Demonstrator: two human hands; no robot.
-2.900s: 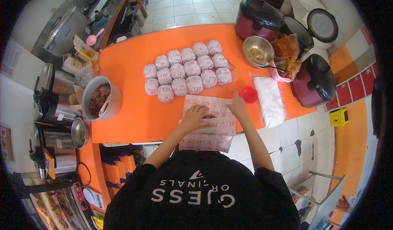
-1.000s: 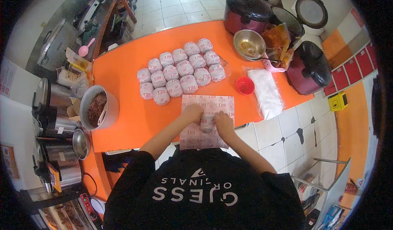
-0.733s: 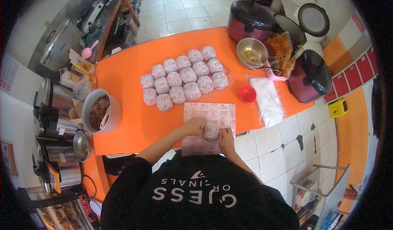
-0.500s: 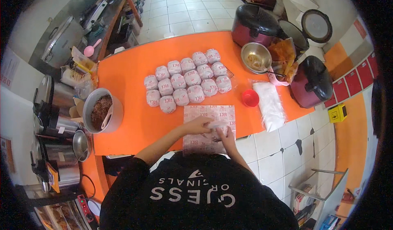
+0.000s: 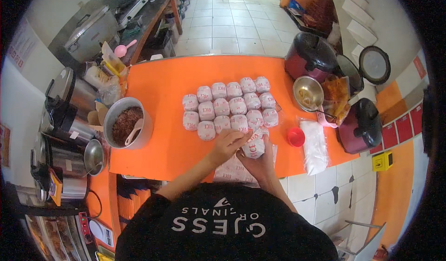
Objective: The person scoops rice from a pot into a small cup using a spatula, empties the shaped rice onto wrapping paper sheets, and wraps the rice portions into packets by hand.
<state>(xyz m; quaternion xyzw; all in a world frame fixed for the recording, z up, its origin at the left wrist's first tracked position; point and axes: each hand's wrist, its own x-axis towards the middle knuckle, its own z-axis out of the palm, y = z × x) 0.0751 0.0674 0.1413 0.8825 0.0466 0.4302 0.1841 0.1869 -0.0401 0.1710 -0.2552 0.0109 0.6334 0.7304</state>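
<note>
A round paper-wrapped bundle, white with red print, is held up over the near edge of the orange table. My right hand cups it from below and the right side. The fingers of my left hand are bent against its upper left, where the paper is gathered into a fold. Below the hands lies a stack of printed wrapping sheets, partly covered by my arms. Just beyond, several finished paper-wrapped bundles stand close together in rows. What is inside the paper is hidden.
On the orange table, a pot of brown food with a spoon stands left. To the right are a red cup, clear plastic bags, a steel bowl and dark red rice cookers. Steel pots line the left side.
The bundle, low over the sheets before, is now lifted toward the rows, its paper closed round it. Both hands moved away from my body with it. The view has tilted up.
</note>
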